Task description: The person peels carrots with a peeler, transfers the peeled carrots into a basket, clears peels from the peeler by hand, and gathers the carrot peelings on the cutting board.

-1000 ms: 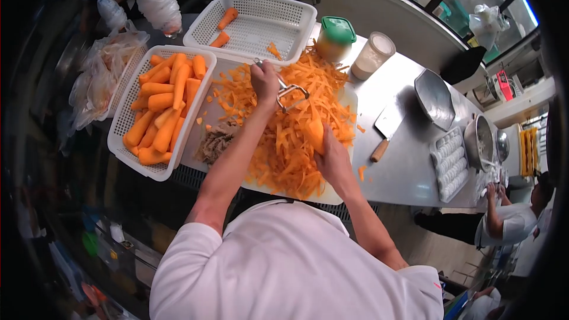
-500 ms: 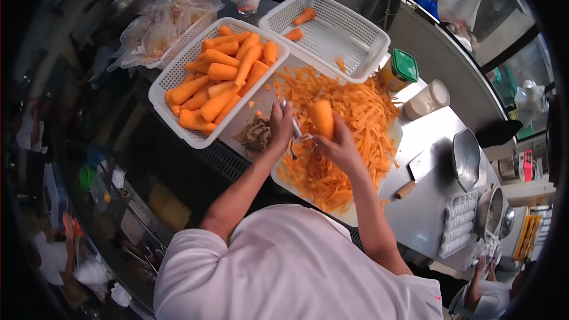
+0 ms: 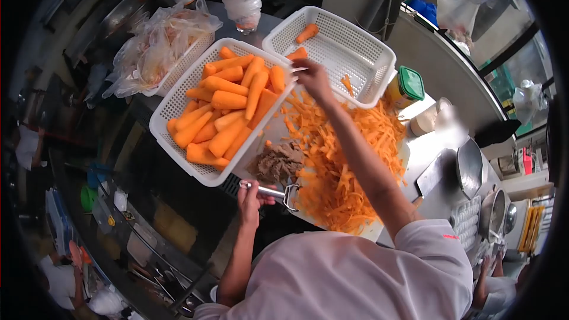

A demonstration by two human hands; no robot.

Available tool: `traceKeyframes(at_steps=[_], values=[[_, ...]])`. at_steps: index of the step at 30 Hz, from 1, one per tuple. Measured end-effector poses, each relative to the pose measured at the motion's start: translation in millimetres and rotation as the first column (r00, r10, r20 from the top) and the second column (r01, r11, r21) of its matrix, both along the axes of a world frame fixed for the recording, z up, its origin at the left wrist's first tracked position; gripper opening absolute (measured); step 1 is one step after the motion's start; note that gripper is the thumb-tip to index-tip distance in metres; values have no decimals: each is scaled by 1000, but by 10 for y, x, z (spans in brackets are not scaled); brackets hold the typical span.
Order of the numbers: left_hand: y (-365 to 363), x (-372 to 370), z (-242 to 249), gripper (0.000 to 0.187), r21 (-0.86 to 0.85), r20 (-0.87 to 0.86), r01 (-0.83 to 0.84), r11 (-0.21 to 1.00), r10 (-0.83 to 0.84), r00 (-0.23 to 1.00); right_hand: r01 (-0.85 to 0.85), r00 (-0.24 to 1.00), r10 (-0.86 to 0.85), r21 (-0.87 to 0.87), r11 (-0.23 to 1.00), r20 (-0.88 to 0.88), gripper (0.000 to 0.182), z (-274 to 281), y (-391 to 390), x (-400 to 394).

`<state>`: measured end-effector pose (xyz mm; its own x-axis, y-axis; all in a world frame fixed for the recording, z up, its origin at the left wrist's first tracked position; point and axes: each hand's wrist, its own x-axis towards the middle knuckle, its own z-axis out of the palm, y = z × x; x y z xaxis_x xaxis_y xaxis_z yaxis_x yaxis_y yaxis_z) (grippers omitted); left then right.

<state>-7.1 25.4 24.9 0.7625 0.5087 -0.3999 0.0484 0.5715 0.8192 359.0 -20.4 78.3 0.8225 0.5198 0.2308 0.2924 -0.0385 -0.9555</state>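
My left hand [image 3: 250, 202] is closed round the metal handle of a vegetable peeler [image 3: 267, 190], its blade end pointing right, near the front edge of the worktop. My right hand [image 3: 314, 80] reaches over the meeting rims of two white baskets, its fingers close to a carrot [image 3: 298, 54]. Whether they grip anything is hidden. Many peeled carrots [image 3: 228, 101] fill the left basket [image 3: 175, 157]. The right basket [image 3: 370, 53] holds another carrot [image 3: 307, 33] and some scraps. Below my right forearm lies a big heap of orange carrot peelings [image 3: 341, 166] on a white board.
A crumpled brown cloth-like lump [image 3: 278, 162] lies beside the peelings. At the right stand a green-lidded tub [image 3: 407, 86], a jar [image 3: 424, 121], a broad blade [image 3: 435, 173] and a metal pan [image 3: 469, 169]. Plastic bags [image 3: 163, 47] sit in a basket at the left.
My right hand has moved up and left from the peelings to the baskets; the carrot it held no longer shows in it. My left hand has drawn back toward my body with the peeler.
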Motion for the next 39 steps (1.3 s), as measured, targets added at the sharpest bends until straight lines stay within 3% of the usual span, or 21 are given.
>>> traceKeyframes(at_steps=[3, 5, 9, 10, 12, 14, 16, 18, 19, 21, 24, 26, 28, 29, 31, 33, 35, 36, 37, 38, 39], values=[[51, -112, -29, 13, -157, 69, 54, 986, -44, 997, 190, 975, -168, -151, 970, 146, 33, -333, 71, 927], [31, -87, -100, 10, -248, 113, 108, 963, -82, 990, 170, 942, -2, -470, 866, 337, 48, -549, 206, 1352], [-92, 119, -23, 8, -277, 113, 151, 949, -123, 986, 252, 776, 248, -645, 722, 581, 62, -945, 598, 1800], [-111, 152, -35, 7, -240, 110, 199, 950, -178, 978, 242, 780, 248, -642, 728, 575, 62, -1051, 639, 1854], [-72, 161, -94, 6, -196, 94, 247, 949, -233, 968, 192, 799, 374, -789, 584, 471, 64, -1212, 665, 1964], [-55, 132, -241, 8, 125, -34, 398, 909, -397, 917, 193, 851, 312, -803, 564, 423, 65, -1066, 618, 1786], [-9, 116, -226, 13, 222, -109, 449, 866, -435, 894, 80, 918, 289, -842, 534, 271, 59, -854, 479, 1691], [65, 197, -84, 29, 568, -412, 690, 449, -571, 710, 125, 868, 324, -795, 593, 378, 51, -825, 284, 1772], [33, 237, -8, 29, 564, -410, 695, 445, -580, 704, 134, 860, 285, -726, 675, 423, 50, -777, 121, 1836], [-36, 361, 190, 36, 586, -571, 781, 214, -575, 586, 126, 888, 166, -573, 810, 429, 49, -126, -280, 1581], [14, 460, 345, 38, 567, -573, 803, 183, -613, 544, 45, 964, 48, -340, 939, 262, 61, 554, -1045, 1362], [101, 523, 626, 37, 613, -513, 754, 237, -606, 608, 44, 996, -50, 85, 995, 71, 59, 835, -1469, 1017], [127, 642, 853, 37, 669, -377, 661, 340, -611, 696, 106, 983, -34, 410, 906, -180, 52, 844, -1788, 719], [79, 761, 949, 40, 709, -318, 619, 338, -631, 708, 214, 920, -29, 440, 872, -390, 50, 769, -1932, 548], [-113, 1039, 1152, 43, 758, -232, 548, 354, -639, 734, 352, 797, -119, 295, 888, -592, 53, 550, -2130, 203], [-482, 1386, 1366, 40, 850, -104, 391, 354, -615, 782, 457, 723, -173, 276, 846, -669, 55, 386, -2122, -242], [-915, 1723, 1478, 36, 832, -25, 323, 452, -551, 834, 529, 663, -112, 357, 770, -740, 54, 307, -2059, -628], [-1085, 1852, 1406, 36, 831, -26, 331, 447, -564, 826, 566, 641, -83, 397, 723, -763, 53, 235, -2050, -729], [-1247, 1982, 1244, 36, 899, 58, 203, 387, -566, 822, 577, 639, -94, 395, 715, -763, 53, 169, -2052, -767], [-1390, 2038, 1162, 37, 944, 143, 63, 324, -573, 807, 617, 675, -60, 518, 592, -735, 51, 101, -2064, -773], [-1505, 1884, 1229, 37, 941, 58, 153, 302, -588, 807, 634, 716, -33, 630, 448, -697, 49, 88, -2119, -758]])
